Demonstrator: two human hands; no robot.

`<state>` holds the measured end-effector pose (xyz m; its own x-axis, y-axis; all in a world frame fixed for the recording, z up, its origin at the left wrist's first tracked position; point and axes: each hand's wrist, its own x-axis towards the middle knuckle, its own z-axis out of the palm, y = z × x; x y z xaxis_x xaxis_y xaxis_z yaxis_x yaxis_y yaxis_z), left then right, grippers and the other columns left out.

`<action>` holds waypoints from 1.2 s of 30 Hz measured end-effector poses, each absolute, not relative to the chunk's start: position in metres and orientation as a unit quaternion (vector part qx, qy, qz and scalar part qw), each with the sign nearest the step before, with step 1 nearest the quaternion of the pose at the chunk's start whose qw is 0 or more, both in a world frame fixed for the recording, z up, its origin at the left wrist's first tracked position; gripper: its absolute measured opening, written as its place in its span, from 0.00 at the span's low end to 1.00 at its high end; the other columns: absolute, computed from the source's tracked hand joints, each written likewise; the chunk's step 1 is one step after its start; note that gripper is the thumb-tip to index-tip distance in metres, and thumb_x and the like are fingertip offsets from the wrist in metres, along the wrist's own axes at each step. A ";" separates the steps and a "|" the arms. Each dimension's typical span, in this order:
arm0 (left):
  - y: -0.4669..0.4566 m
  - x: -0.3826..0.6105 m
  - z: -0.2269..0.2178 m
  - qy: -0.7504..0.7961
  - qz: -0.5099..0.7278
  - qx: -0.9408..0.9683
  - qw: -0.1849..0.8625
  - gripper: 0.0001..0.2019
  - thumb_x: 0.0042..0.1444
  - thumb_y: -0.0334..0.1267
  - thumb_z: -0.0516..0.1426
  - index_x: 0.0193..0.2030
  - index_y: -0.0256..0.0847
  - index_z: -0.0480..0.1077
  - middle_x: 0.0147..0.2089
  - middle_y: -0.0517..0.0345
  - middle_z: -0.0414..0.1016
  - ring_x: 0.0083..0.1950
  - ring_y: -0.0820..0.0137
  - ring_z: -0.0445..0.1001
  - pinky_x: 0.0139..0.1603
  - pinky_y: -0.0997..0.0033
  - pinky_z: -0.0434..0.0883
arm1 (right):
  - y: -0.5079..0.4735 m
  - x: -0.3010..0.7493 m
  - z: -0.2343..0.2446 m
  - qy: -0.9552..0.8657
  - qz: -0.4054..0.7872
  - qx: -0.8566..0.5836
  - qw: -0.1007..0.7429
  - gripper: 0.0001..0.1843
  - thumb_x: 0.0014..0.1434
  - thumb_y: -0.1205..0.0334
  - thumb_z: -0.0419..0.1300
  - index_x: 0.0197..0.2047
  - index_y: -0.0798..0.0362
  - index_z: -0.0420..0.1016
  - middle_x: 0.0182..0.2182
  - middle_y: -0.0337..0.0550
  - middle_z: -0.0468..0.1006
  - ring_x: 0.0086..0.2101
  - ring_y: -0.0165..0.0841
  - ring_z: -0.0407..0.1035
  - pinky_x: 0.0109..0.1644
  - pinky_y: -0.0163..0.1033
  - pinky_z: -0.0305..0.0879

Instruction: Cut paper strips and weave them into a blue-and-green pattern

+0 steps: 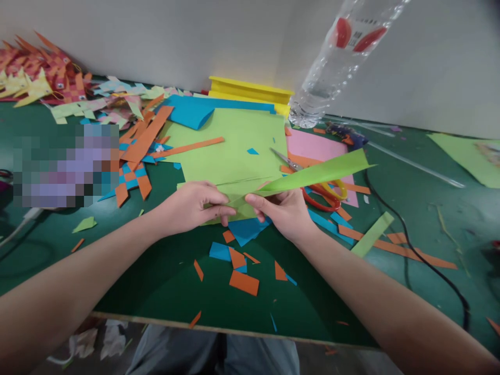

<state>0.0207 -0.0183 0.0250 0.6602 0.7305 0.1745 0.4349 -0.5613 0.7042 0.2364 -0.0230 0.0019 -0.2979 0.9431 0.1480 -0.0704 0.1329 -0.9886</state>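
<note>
Both my hands pinch one light green paper strip [320,171] above the table. My left hand [197,207] grips its narrow left end between thumb and fingers. Close beside it, my right hand [283,208] holds the strip between thumb and curled fingers, and the wider part sticks out to the upper right. Green paper sheets [230,148] lie beneath and behind my hands. Scissors with red and yellow handles [322,197] lie behind my right hand, their handles partly covered by the strip.
A clear plastic bottle [328,73] stands at the back. Woven orange and blue paper pieces [130,179] lie left, finished paper fish [42,78] far left. Orange and blue scraps [244,281] are scattered in front. A black cable [410,239] runs down the right side.
</note>
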 end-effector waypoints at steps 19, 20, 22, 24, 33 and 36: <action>-0.019 0.022 0.030 0.344 0.236 0.847 0.330 0.17 0.65 0.39 0.59 0.24 0.41 0.76 0.23 0.64 0.75 0.32 0.75 0.72 0.34 0.79 0.66 | -0.023 0.235 0.007 -0.599 0.525 -0.402 0.452 0.22 0.52 0.48 0.70 0.18 0.53 0.71 0.14 0.33 0.70 0.15 0.22 0.62 0.19 0.31 0.60; -0.019 0.022 0.031 0.351 0.226 0.843 0.338 0.17 0.64 0.40 0.58 0.23 0.41 0.76 0.22 0.64 0.75 0.31 0.75 0.72 0.32 0.79 0.65 | -0.023 0.236 0.006 -0.597 0.523 -0.402 0.456 0.22 0.53 0.48 0.70 0.18 0.53 0.72 0.14 0.34 0.70 0.15 0.22 0.63 0.19 0.31 0.60; -0.019 0.023 0.032 0.369 0.206 0.832 0.361 0.18 0.64 0.41 0.58 0.23 0.40 0.75 0.23 0.63 0.76 0.27 0.76 0.71 0.29 0.78 0.64 | -0.022 0.238 0.006 -0.583 0.518 -0.412 0.472 0.23 0.53 0.47 0.69 0.18 0.53 0.72 0.14 0.34 0.71 0.15 0.22 0.62 0.18 0.31 0.57; -0.019 0.023 0.032 0.385 0.191 0.819 0.381 0.18 0.64 0.43 0.57 0.24 0.40 0.74 0.24 0.63 0.76 0.24 0.76 0.70 0.28 0.77 0.64 | -0.021 0.238 0.005 -0.557 0.514 -0.430 0.491 0.24 0.53 0.47 0.70 0.17 0.53 0.71 0.13 0.34 0.69 0.14 0.20 0.59 0.16 0.31 0.52; -0.019 0.022 0.031 0.385 0.173 0.814 0.399 0.20 0.64 0.47 0.56 0.24 0.41 0.77 0.24 0.59 0.77 0.28 0.72 0.72 0.27 0.75 0.63 | -0.022 0.236 0.005 -0.542 0.518 -0.428 0.505 0.26 0.51 0.43 0.70 0.16 0.52 0.67 0.11 0.31 0.64 0.13 0.20 0.54 0.16 0.33 0.49; -0.019 0.021 0.031 0.377 0.171 0.819 0.398 0.20 0.64 0.46 0.55 0.25 0.41 0.77 0.25 0.59 0.77 0.27 0.73 0.71 0.28 0.76 0.63 | -0.024 0.235 0.005 -0.547 0.502 -0.439 0.506 0.28 0.52 0.43 0.70 0.15 0.52 0.64 0.10 0.30 0.60 0.13 0.20 0.51 0.16 0.34 0.46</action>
